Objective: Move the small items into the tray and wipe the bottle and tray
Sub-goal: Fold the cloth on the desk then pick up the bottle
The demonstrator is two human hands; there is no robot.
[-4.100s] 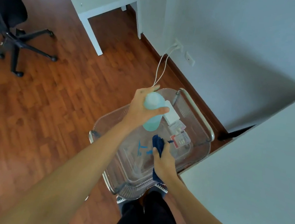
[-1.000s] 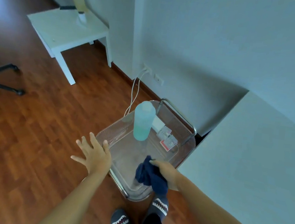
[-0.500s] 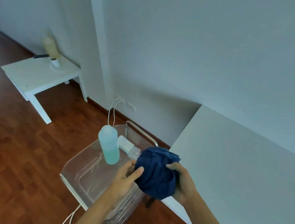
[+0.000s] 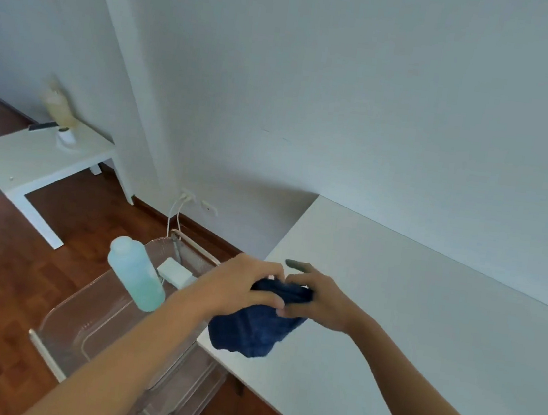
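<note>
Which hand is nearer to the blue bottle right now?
Left. The left hand grips the dark blue cloth just to the right of the bottle; the right hand holds the cloth's far side, farther away.

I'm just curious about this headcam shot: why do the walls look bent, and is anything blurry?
Head view: wide-angle lens bows the wall corner and tilts the room; soft daylight, no glare; the hands gripping the blue cloth look slightly smeared; the bottle stays fairly clear.
</note>
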